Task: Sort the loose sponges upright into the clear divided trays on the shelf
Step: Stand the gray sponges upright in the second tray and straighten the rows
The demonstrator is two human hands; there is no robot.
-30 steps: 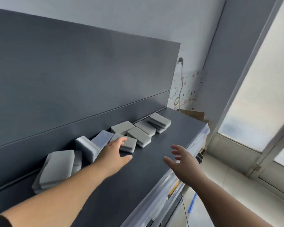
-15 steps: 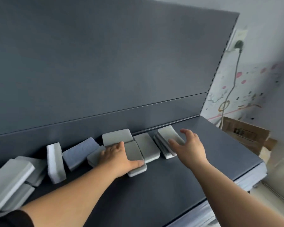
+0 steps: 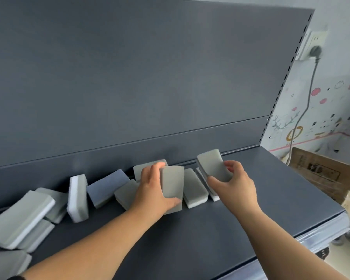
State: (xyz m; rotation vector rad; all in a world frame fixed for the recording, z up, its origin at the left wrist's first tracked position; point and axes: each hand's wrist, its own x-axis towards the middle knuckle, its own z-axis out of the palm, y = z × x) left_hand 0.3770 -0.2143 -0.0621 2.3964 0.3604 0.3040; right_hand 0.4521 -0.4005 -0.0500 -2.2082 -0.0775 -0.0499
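both hands loaded. left hand [image 3: 153, 190] grips a grey sponge [image 3: 173, 183], thumb on its near short edge, fingers over the far one. long axis runs near-to-far, far end tipped up off the shelf [image 3: 261, 215]. right hand [image 3: 235, 183] pinches a second sponge [image 3: 211, 166] by its near-right end, raised above the stack [image 3: 210, 191], long axis pointing far-left. one flat sponge [image 3: 193, 187] lies between my hands. the other loose ones trail left: a blue-grey one [image 3: 107, 185] leaning on the back panel, one standing on edge [image 3: 78, 197], a heap [image 3: 18, 217] at the left end.

clear divided trays aren't in view, so i can't tell which way they lie or which hand is nearer. my guess: each sponge needs turning onto an edge before it goes in.

vs 0.5 s ago: both palms lay flat on sponges lying flat. now fingers are curled and each sponge is tilted up.
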